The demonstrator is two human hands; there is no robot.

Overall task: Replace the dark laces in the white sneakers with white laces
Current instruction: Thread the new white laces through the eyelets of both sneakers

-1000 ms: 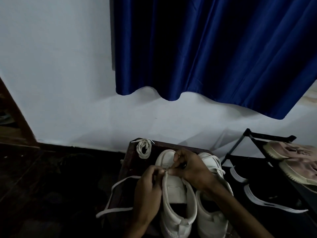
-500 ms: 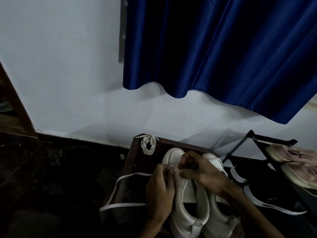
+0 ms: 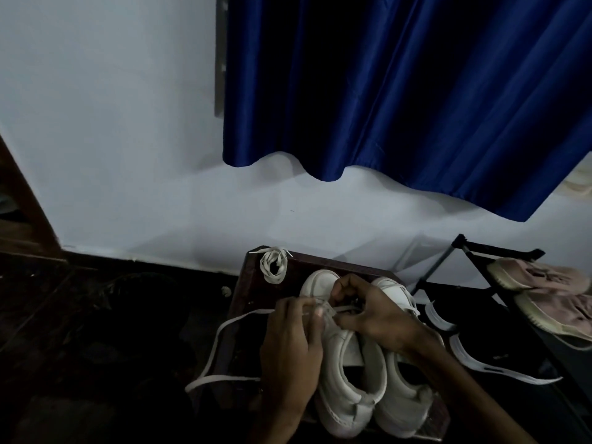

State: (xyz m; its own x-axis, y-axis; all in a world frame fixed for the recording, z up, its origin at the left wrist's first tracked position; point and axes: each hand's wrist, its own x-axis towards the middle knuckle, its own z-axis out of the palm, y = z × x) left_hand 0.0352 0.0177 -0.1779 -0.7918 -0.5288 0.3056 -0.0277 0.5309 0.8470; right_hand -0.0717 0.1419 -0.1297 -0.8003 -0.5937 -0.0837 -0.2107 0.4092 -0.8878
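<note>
Two white sneakers stand side by side on a dark wooden stool (image 3: 248, 285), toes toward the wall. Over the front of the left sneaker (image 3: 344, 373), my left hand (image 3: 290, 344) pinches a white lace (image 3: 221, 331) that loops out to the left and hangs off the stool. My right hand (image 3: 373, 310) pinches the lace at the sneaker's eyelets, fingers curled. The right sneaker (image 3: 405, 402) is partly hidden under my right wrist. A second white lace (image 3: 273, 265), coiled, lies at the stool's back left corner.
A white wall and a blue curtain (image 3: 400, 91) rise behind the stool. To the right stands a black shoe rack (image 3: 464, 251) holding pinkish sneakers (image 3: 551, 293) and dark shoes with white stripes. The floor at left is dark.
The view has shifted slightly, so the stool and sneakers sit further right. My hands stay on the left sneaker's front, working the white lace; the loose lace loop hangs much as before.
</note>
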